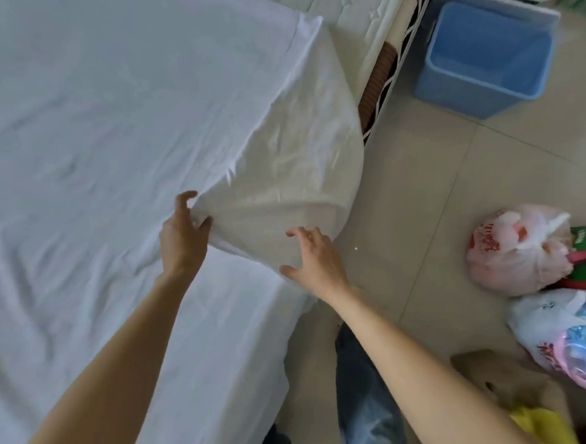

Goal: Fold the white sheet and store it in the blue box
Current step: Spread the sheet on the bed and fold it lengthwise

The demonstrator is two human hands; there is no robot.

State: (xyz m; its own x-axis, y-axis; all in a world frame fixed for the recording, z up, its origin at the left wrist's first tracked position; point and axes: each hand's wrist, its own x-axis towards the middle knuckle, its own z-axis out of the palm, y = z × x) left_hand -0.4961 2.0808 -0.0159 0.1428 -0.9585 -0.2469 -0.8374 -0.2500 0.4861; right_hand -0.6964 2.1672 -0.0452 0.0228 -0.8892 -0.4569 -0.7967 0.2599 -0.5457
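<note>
The grip of the left hand (182, 233) is closed on a bunched fold of the white sheet (107, 130), thumb and fingers curled round the cloth near the bed's side edge, where creases fan out from the pinch. The right hand (313, 260) lies just beside it with fingers spread and nearly straight, pressing on the part of the sheet that hangs over the edge; it holds nothing. The sheet covers most of the bed (347, 9), wrinkled across its width, with one corner drooping down the side toward the tiled floor (420, 186). At the far end a strip of quilted mattress shows bare beyond the sheet.

The blue box (484, 57) stands on the floor well apart from the hands, near the far corner of the bed, open at the top, with nothing visible inside.

To the right on the floor lie a tied pink plastic bag (516, 252) and, nearer, a clear bag of colourful items (580, 345). The person's jeans-clad leg (364, 399) shows between the forearms, beside the bed.
</note>
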